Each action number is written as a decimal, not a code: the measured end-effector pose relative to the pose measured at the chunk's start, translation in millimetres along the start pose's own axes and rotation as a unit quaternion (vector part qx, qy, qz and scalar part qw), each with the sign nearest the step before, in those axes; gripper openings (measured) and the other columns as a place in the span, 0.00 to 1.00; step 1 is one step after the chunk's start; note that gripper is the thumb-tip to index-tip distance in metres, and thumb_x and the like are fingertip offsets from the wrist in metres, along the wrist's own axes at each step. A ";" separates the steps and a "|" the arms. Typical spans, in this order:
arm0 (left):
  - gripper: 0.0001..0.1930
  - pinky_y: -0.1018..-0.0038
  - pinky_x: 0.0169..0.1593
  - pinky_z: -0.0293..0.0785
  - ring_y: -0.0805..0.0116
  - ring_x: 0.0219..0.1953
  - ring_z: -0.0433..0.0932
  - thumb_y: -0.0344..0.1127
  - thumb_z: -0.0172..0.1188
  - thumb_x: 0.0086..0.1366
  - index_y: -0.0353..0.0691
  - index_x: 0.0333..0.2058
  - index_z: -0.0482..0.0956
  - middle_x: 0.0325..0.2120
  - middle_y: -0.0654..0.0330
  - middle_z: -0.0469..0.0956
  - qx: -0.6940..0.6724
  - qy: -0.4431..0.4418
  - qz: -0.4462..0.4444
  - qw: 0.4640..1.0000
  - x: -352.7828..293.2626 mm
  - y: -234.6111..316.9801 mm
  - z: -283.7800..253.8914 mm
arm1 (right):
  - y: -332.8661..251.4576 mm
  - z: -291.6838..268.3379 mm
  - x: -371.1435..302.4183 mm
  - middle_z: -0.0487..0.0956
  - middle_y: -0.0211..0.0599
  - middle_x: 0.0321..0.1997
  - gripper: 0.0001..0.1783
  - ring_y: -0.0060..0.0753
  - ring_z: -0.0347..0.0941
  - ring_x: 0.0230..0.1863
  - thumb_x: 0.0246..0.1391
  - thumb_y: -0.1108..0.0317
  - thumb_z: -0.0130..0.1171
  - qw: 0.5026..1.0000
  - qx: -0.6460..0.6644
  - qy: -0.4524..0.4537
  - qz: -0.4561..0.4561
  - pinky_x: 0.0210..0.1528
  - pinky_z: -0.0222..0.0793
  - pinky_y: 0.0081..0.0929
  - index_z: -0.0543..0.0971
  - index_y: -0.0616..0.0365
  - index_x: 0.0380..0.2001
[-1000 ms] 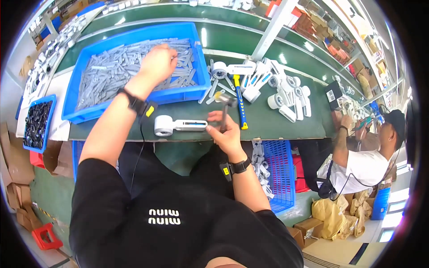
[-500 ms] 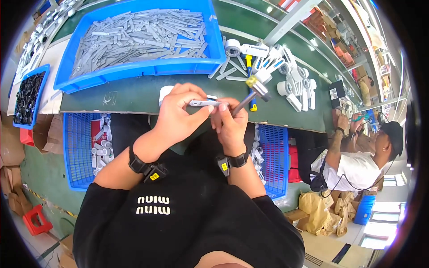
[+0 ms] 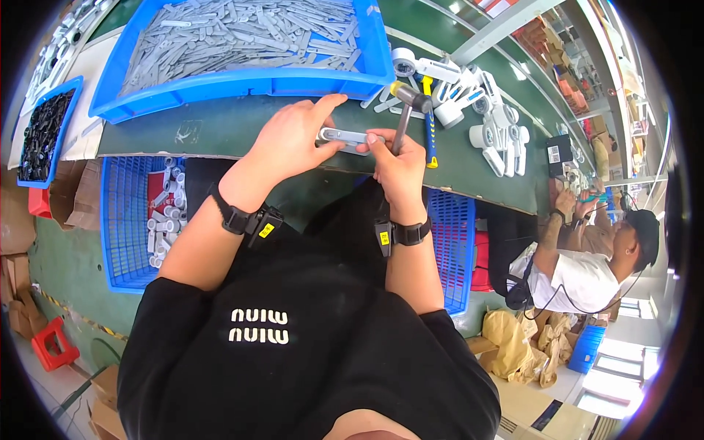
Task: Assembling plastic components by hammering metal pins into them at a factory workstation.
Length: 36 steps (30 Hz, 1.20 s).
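Over the front edge of the bench, both hands hold a light-grey flat strip (image 3: 345, 136) lying lengthwise along a white handle-shaped part, which my fingers mostly hide. My left hand (image 3: 290, 139) grips the left end, thumb below, index finger stretched up and away. My right hand (image 3: 398, 165) pinches the right end between thumb and fingertips. The same right hand also keeps a mallet (image 3: 403, 121) in its grasp, its dark and yellow head pointing up. Just right of it, a second hammer with a blue and yellow handle (image 3: 430, 139) lies on the green bench.
A large blue tray (image 3: 249, 86) of grey strips stands behind my hands. White assembled parts (image 3: 499, 136) pile at the right. A small blue bin (image 3: 50, 132) holds black pieces. Blue baskets (image 3: 132, 220) flank my legs below the bench. A co-worker (image 3: 579, 271) sits at the right.
The grey strip, earlier angled between my fingers, now lies level along the white part. My right hand has shifted right, and its mallet has swung more upright. The whole view has shifted slightly.
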<state>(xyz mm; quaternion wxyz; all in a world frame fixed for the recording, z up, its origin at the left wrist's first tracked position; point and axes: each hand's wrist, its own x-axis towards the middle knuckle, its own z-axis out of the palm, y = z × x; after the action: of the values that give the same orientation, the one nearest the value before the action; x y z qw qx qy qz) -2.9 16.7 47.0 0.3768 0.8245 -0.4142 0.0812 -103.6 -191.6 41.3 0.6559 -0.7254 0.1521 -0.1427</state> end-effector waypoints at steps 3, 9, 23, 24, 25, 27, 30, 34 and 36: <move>0.32 0.55 0.50 0.83 0.48 0.47 0.87 0.35 0.79 0.61 0.47 0.63 0.79 0.43 0.56 0.88 -0.035 -0.004 -0.019 0.999 -3.5 -5.4 2.8 | 3.9 3.2 1.2 0.91 0.32 0.32 0.10 0.08 0.66 0.19 0.70 0.67 0.70 1.000 -0.009 -0.002 0.005 0.20 0.59 0.16 0.89 0.63 0.46; 0.27 0.54 0.48 0.81 0.49 0.44 0.86 0.36 0.79 0.60 0.46 0.57 0.80 0.36 0.56 0.87 -0.045 0.035 0.023 0.998 -6.7 -13.7 10.9 | 3.7 3.5 2.9 0.90 0.32 0.30 0.09 0.09 0.68 0.20 0.70 0.67 0.71 1.000 -0.007 0.007 0.010 0.21 0.60 0.16 0.89 0.63 0.45; 0.11 0.60 0.48 0.79 0.59 0.43 0.85 0.42 0.75 0.65 0.41 0.35 0.89 0.36 0.64 0.87 0.008 0.059 0.101 0.993 -8.5 -20.5 15.9 | 7.2 1.8 2.0 0.72 0.18 0.20 0.14 0.11 0.63 0.24 0.63 0.64 0.77 0.978 -0.201 0.038 -0.042 0.26 0.58 0.23 0.92 0.63 0.46; 0.11 0.61 0.47 0.79 0.59 0.43 0.85 0.42 0.75 0.65 0.41 0.35 0.89 0.36 0.64 0.87 0.015 0.063 0.108 0.992 -8.7 -20.3 15.3 | 7.7 1.8 2.2 0.71 0.18 0.20 0.15 0.12 0.63 0.24 0.63 0.63 0.77 0.978 -0.201 0.034 -0.044 0.26 0.59 0.24 0.91 0.63 0.46; 0.11 0.61 0.47 0.79 0.60 0.43 0.85 0.42 0.75 0.65 0.41 0.35 0.89 0.36 0.65 0.88 0.021 0.066 0.116 0.991 -9.1 -19.9 14.8 | 8.6 1.8 2.3 0.71 0.19 0.19 0.15 0.12 0.63 0.24 0.63 0.63 0.77 0.978 -0.200 0.031 -0.045 0.27 0.59 0.24 0.91 0.63 0.47; 0.10 0.61 0.48 0.79 0.59 0.43 0.86 0.40 0.77 0.63 0.40 0.35 0.89 0.38 0.63 0.89 0.022 0.061 0.111 0.992 -9.8 -18.2 14.1 | 10.0 0.9 2.9 0.71 0.18 0.19 0.16 0.12 0.63 0.24 0.64 0.62 0.76 0.980 -0.192 0.030 -0.042 0.27 0.60 0.24 0.91 0.64 0.47; 0.09 0.61 0.47 0.80 0.58 0.43 0.86 0.37 0.78 0.61 0.39 0.35 0.89 0.38 0.61 0.89 0.020 0.057 0.106 0.993 -8.8 -15.5 14.5 | 16.3 -2.9 5.9 0.72 0.20 0.19 0.16 0.13 0.64 0.23 0.64 0.62 0.76 0.984 -0.167 0.044 -0.035 0.27 0.61 0.25 0.91 0.64 0.46; 0.10 0.61 0.47 0.78 0.59 0.42 0.85 0.42 0.76 0.65 0.42 0.34 0.89 0.36 0.64 0.88 0.026 0.052 0.109 0.992 -7.4 -18.4 16.1 | 18.6 -8.5 12.5 0.74 0.26 0.18 0.14 0.16 0.66 0.23 0.64 0.62 0.75 0.974 -0.216 0.022 -0.059 0.28 0.64 0.28 0.91 0.64 0.44; 0.10 0.60 0.47 0.78 0.57 0.40 0.84 0.42 0.76 0.65 0.42 0.34 0.88 0.35 0.63 0.87 0.019 0.053 0.108 0.993 -6.1 -17.5 15.2 | 14.7 -4.6 11.3 0.74 0.31 0.18 0.13 0.20 0.67 0.23 0.64 0.63 0.74 0.970 -0.223 0.026 -0.089 0.29 0.65 0.30 0.91 0.65 0.41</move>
<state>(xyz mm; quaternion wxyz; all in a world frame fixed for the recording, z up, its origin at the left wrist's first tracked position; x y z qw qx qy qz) 3.5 16.5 23.9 0.3715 0.7764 -0.4790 0.1726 -95.6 -201.7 27.2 0.4575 -0.8603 0.1320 -0.1823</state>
